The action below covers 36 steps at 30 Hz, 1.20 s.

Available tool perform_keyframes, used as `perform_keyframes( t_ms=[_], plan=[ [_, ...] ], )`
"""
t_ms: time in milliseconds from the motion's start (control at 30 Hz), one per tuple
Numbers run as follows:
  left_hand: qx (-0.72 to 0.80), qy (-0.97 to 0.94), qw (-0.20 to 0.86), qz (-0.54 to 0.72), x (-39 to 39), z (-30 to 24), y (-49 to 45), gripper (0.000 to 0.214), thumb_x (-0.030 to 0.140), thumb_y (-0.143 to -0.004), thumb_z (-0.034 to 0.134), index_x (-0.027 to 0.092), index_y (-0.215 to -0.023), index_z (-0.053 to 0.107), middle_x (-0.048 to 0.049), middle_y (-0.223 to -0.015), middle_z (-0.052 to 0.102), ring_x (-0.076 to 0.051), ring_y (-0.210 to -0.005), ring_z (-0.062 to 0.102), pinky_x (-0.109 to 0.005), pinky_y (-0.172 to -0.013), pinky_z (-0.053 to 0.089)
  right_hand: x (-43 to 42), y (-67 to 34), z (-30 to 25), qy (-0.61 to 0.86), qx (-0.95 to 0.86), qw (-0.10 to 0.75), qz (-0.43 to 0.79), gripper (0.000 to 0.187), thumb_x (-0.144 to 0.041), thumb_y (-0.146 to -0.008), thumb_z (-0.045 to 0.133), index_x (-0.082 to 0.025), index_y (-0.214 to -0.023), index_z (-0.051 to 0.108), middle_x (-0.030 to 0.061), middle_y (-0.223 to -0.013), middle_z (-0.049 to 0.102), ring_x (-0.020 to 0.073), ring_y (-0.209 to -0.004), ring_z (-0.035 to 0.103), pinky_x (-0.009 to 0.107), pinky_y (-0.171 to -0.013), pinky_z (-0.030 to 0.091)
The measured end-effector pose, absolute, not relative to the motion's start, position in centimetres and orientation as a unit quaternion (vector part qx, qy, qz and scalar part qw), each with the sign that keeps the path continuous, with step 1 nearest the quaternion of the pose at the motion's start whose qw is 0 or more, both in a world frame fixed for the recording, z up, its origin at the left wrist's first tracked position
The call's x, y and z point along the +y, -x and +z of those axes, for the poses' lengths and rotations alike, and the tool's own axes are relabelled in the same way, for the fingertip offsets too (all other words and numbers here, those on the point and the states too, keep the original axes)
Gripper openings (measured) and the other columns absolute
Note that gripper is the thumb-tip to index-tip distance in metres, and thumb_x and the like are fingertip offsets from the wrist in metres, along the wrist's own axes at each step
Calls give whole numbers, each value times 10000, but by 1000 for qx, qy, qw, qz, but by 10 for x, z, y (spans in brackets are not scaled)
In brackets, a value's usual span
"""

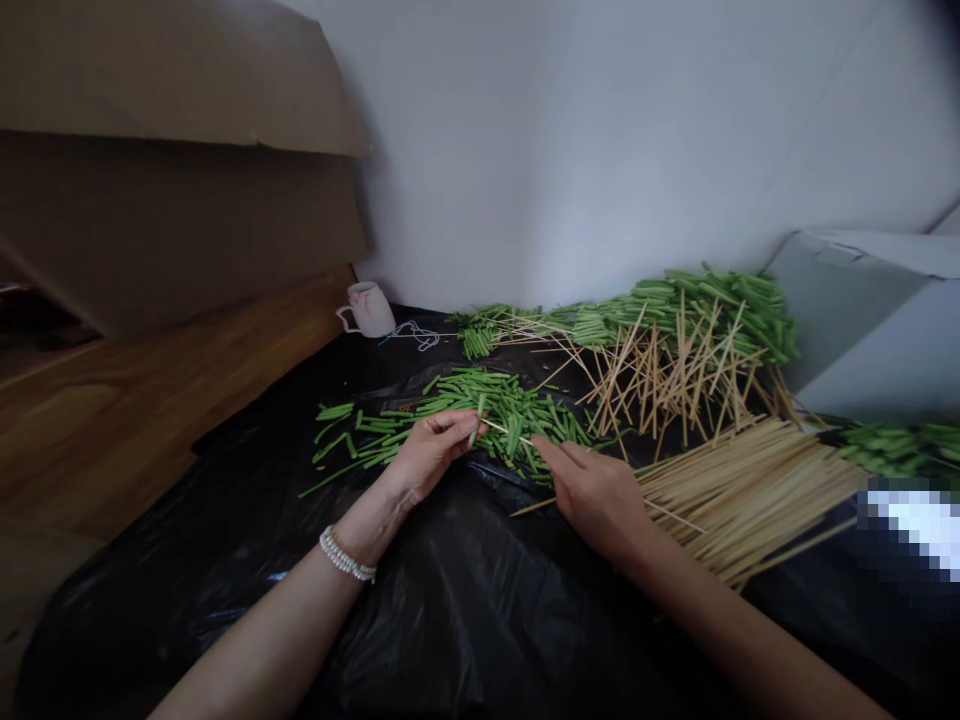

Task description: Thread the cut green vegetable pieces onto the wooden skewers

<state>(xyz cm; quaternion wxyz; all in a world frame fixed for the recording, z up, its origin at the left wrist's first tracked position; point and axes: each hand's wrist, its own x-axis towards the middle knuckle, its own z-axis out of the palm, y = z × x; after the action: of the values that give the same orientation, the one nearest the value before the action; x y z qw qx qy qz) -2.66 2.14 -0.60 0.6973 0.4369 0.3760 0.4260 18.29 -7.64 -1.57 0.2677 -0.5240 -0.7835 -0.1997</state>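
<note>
My left hand (431, 450) pinches a short green bean piece (475, 418) over a loose pile of cut green beans (491, 405). My right hand (596, 490) is closed on a thin bamboo skewer (504, 430) whose tip points left and meets the bean piece. Both hands work over a black plastic sheet (450, 600). A bundle of bare bamboo skewers (742, 490) lies just right of my right hand.
A heap of skewers loaded with beans (675, 340) lies at the back against the white wall. A white mug (367, 308) stands at the back left near a wooden surface (150, 400). Cardboard boxes (172, 150) sit at left, a grey box (877, 320) at right.
</note>
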Motion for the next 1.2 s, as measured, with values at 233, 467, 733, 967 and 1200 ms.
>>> perform_keyframes(
  t_ms=[233, 467, 733, 967, 1200],
  plan=[
    [379, -444, 692, 425, 23, -6, 27, 221, 279, -616, 850, 171, -789, 767, -31, -785, 724, -110, -750, 624, -229, -740, 459, -77, -183, -16, 528, -788, 255, -188, 398, -81, -848, 426, -126, -1186, 632, 42, -775, 673, 132, -629, 595, 243, -572, 413],
    [393, -472, 664, 426, 24, -11, 27, 227, 296, -586, 866, 176, -751, 767, -29, -751, 725, -118, -729, 625, -234, -726, 454, -78, -180, -18, 535, -784, 253, -189, 386, -70, -846, 446, -128, -1177, 636, 25, -742, 658, 133, -610, 593, 254, -564, 397],
    [388, -462, 681, 416, 22, -12, 25, 222, 299, -631, 840, 184, -800, 752, -18, -788, 714, -106, -741, 618, -221, -711, 447, -78, -180, -17, 548, -782, 251, -158, 397, -72, -839, 456, -154, -1188, 627, 39, -816, 690, 135, -669, 621, 243, -586, 421],
    [363, -426, 723, 405, 20, -6, 26, 204, 238, -626, 844, 153, -776, 736, -5, -739, 677, -71, -683, 583, -193, -670, 441, -77, -180, -18, 549, -775, 273, -152, 379, -92, -868, 421, -149, -1179, 630, 38, -796, 684, 141, -665, 627, 243, -572, 429],
    [350, -416, 745, 387, 23, -10, 28, 175, 204, -625, 840, 134, -742, 730, -12, -723, 670, -63, -623, 560, -203, -659, 455, -79, -177, -18, 548, -781, 275, -119, 388, -83, -869, 414, -142, -1192, 622, 49, -808, 685, 145, -681, 631, 240, -603, 447]
  ],
)
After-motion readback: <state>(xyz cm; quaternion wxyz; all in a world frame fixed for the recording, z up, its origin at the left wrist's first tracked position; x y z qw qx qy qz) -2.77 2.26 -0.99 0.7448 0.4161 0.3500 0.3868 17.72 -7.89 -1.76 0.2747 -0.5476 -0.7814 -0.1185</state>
